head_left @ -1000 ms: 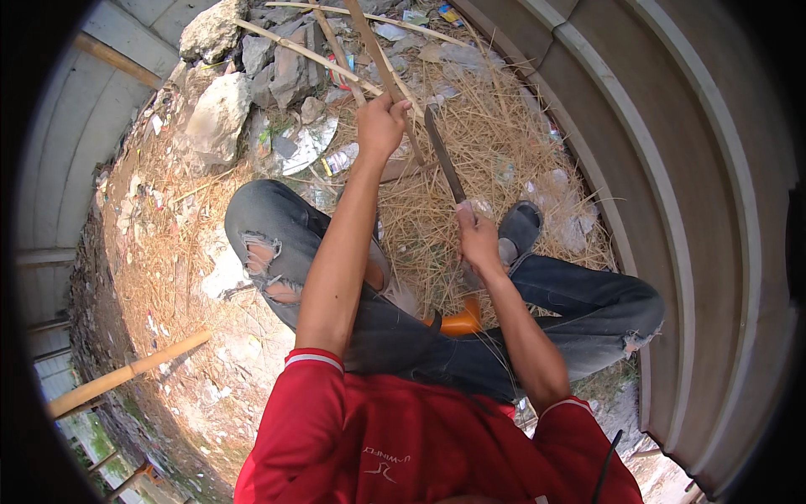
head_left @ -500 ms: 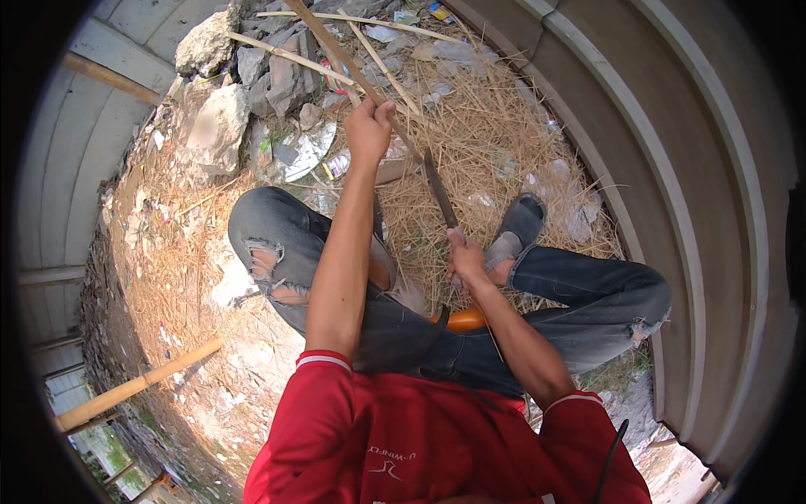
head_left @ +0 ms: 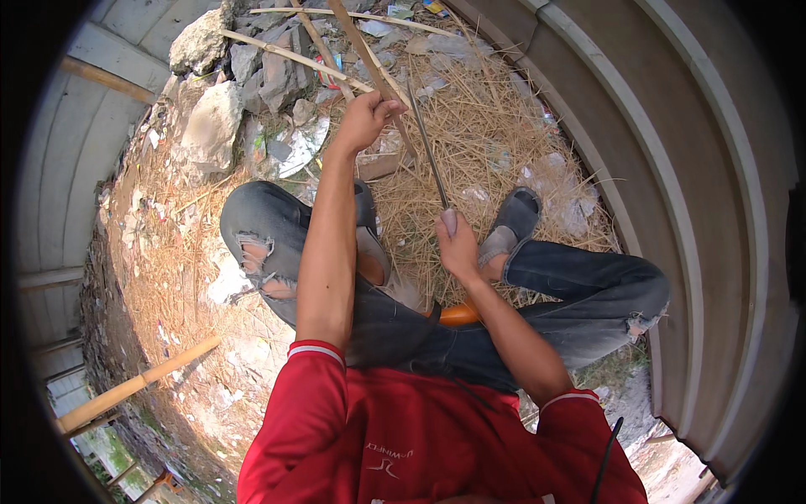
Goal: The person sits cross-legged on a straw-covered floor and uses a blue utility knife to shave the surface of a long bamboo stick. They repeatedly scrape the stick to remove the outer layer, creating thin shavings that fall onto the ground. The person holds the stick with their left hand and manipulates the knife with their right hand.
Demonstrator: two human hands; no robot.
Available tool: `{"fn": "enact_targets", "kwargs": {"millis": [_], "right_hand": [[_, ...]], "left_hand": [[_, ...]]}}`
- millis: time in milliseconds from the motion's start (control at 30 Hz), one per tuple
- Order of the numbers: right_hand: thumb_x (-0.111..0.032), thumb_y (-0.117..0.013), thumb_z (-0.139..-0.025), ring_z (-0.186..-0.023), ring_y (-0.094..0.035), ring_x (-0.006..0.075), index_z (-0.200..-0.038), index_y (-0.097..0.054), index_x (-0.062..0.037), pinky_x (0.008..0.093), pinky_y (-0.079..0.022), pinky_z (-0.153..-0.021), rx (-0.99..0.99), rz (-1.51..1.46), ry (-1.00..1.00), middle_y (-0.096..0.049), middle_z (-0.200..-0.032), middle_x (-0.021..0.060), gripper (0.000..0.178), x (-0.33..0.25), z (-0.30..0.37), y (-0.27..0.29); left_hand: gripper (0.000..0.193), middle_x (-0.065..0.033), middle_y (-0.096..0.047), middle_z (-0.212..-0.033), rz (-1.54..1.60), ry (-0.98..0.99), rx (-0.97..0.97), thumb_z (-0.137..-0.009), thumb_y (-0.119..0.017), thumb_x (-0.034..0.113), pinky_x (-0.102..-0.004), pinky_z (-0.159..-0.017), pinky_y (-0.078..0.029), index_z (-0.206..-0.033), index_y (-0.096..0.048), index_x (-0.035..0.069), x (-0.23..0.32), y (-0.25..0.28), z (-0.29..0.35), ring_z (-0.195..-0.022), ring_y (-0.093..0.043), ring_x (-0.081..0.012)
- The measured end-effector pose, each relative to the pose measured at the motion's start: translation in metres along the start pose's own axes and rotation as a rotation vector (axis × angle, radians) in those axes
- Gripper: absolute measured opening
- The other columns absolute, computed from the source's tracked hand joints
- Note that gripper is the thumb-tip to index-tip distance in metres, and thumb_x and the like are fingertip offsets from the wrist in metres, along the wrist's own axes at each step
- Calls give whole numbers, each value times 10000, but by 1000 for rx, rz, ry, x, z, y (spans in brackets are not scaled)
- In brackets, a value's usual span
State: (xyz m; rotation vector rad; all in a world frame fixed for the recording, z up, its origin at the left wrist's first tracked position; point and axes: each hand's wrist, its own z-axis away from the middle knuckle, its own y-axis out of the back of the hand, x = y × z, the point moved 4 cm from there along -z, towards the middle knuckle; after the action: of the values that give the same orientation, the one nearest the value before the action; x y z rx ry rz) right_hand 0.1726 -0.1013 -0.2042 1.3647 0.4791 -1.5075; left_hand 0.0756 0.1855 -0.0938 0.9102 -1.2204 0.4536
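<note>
My left hand (head_left: 365, 122) is closed around a flat brown bamboo strip (head_left: 359, 40). The strip runs from the top edge of the view down past my fingers, its lower end over the straw. Nearer to me, my right hand (head_left: 458, 248) grips the handle of a long, narrow knife (head_left: 433, 164). Its dark blade points up and away, with the tip just right of my left fingers and the strip. I cannot tell whether blade and strip touch.
Thin pale bamboo strips (head_left: 298, 59) lie across grey rocks (head_left: 285, 76) at the far side. Dry straw (head_left: 453, 118) and litter cover the ground between my feet. A corrugated metal wall (head_left: 672, 168) stands close on the right. Something orange (head_left: 458, 314) shows by my legs; a pole (head_left: 138, 382) juts in left.
The knife has swung up, its tip moving from the strip's lower end to beside my left hand. The strip has turned steeper, its far end shifting right.
</note>
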Motion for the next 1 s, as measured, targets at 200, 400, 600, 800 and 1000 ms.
{"fn": "enact_targets", "kwargs": {"millis": [200,400,600,800,1000], "right_hand": [[-347,-652,-937,-700,-633,336,-901,-652,30,448,-492,-717,-26,104,-80,-648,-749,183,379,-26,-15,16],[-368,-591,-1014,-644,-576,192,-916,-649,21,392,-484,-655,80,-515,82,-560,-680,129,406,-131,3,49],[-502,-474,-1047,-629,-610,168,-837,-611,4,343,-480,-528,38,141,138,-584,-688,122,564,-17,17,4],[-562,-544,-996,-523,-614,236,-726,-607,22,414,-481,-517,-143,46,-444,-587,-610,135,646,57,-8,11],[-550,-535,-1000,-568,-624,276,-741,-616,14,408,-467,-564,18,127,-187,-601,-642,136,626,10,-10,20]], "left_hand": [[195,-105,-768,-965,-91,-108,113,-1009,-561,90,-366,-852,-562,-1042,-734,7,-11,0,3,-930,-730,-212],[153,-110,-768,-944,24,-109,195,-1000,-567,58,-343,-816,-569,-1022,-704,-8,-14,2,6,-920,-738,-204],[128,-118,-765,-927,20,-75,173,-1002,-560,37,-334,-789,-578,-1001,-672,-26,-12,-1,1,-913,-745,-197],[135,-127,-754,-884,152,-83,226,-1013,-563,72,-337,-751,-571,-1001,-656,-25,-7,-5,9,-850,-736,-194],[488,-86,-717,-878,-75,-112,310,-1088,-431,447,-325,-697,-515,-958,-619,16,-19,2,9,-811,-682,-168]]}}
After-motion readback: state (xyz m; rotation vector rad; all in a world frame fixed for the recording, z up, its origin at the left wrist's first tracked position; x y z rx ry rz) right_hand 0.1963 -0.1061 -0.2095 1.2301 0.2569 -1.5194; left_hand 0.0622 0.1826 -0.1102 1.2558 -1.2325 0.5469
